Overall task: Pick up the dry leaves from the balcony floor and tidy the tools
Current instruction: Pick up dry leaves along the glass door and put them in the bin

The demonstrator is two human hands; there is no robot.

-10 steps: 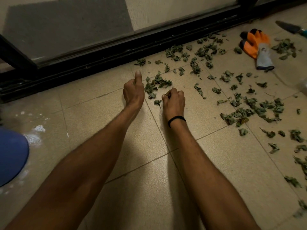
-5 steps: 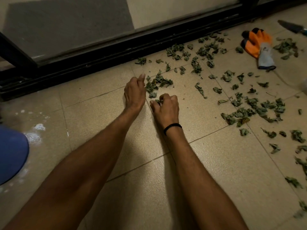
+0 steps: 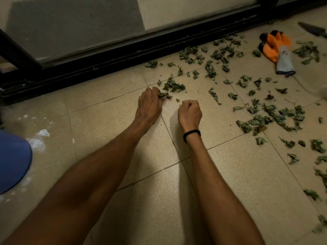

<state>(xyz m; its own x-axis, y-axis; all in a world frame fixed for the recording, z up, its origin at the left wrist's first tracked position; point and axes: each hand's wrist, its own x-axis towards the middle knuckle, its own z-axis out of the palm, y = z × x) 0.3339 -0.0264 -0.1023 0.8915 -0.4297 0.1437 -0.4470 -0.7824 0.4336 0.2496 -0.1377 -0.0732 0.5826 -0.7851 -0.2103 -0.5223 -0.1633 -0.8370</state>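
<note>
Down on the tiled floor [image 3: 106, 121], left grip [image 3: 149, 106] curled round a small clump of dry leaves [image 3: 164, 95], right grip [image 3: 190, 112] balled into a fist just beside, contents hidden, more leaves scattered rightward toward an orange glove [image 3: 273, 45] and trowel [image 3: 312, 30].

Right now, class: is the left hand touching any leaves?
Touching. In the head view the left hand curls its fingers round a small clump of leaves; no gap shows between them.
</note>
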